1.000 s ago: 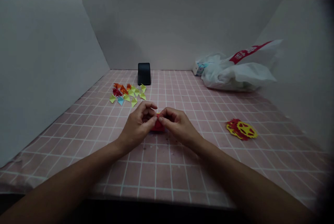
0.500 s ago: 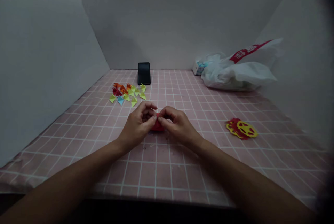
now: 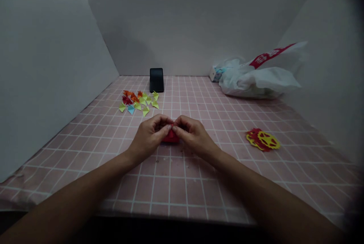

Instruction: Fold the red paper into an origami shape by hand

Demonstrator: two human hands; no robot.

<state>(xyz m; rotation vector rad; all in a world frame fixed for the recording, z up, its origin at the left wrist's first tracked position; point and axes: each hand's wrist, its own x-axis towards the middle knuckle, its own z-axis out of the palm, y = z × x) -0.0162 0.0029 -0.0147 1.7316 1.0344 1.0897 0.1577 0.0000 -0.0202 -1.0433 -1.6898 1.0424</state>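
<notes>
Both my hands in the middle, thumbs almost meeting. Left hand point(image 3: 149, 134): thumb and bent forefinger narrowed on the red piece point(image 3: 171, 137), pinching its upper edge from the left. Right hand point(image 3: 195, 136): same pinch from the right, thumb in front, forefinger curled behind. Red piece sits right between my fingertips, lower part showing below the thumbs; looks like folded paper, exact folds too dark to tell. Can't tell whether its bottom edge touches the pink checked cloth point(image 3: 170, 191) under my fingers.

Beyond my left fingers, a bit further left: cluster of small folded papers point(image 3: 137, 106), yellow-green, orange, red, one blue, lying close together. Past those, straight ahead of my left fingers: black phone point(image 3: 156, 80), screen dark. Out to the right of my right fingers, well apart: red and yellow cut-outs point(image 3: 263, 140) overlapping, a yellow star-in-ring on top. Far beyond my right fingers: white plastic bag point(image 3: 256, 82) with a red printed band, small box point(image 3: 215, 74) just at its left side.
</notes>
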